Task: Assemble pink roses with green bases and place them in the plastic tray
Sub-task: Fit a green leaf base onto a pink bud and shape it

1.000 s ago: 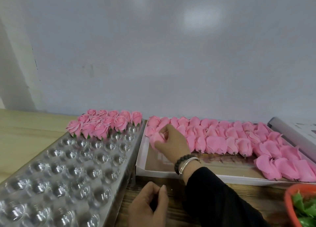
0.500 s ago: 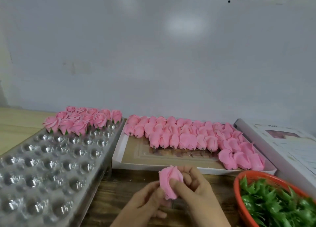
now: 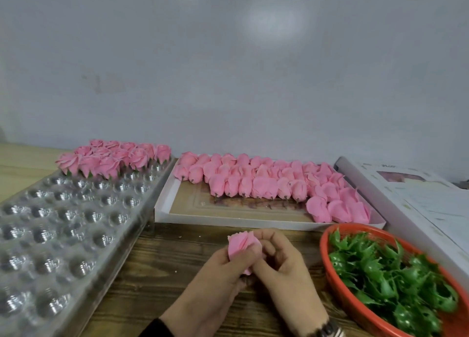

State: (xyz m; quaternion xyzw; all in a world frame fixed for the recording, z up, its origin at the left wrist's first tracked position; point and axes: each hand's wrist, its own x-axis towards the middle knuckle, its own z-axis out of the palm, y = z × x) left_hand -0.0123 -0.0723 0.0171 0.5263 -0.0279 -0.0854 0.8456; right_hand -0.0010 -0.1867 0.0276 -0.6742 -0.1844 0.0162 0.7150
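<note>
while both hands meet low over the wooden table (image 3: 162, 265), they hold a single pink rose (image 3: 242, 246) between them — the left hand (image 3: 215, 286) grips it from the left with curled fingers, and the right hand (image 3: 284, 268) pinches its lower part from the right. to the left lies the clear plastic tray (image 3: 63, 225), with finished roses (image 3: 114, 157) on green bases clustered at its far end. beyond the hands a white cardboard box (image 3: 228, 221) holds rows of loose rose heads (image 3: 266, 182) — and at the right an orange basket (image 3: 355, 311) is full of green bases (image 3: 390, 278).
</note>
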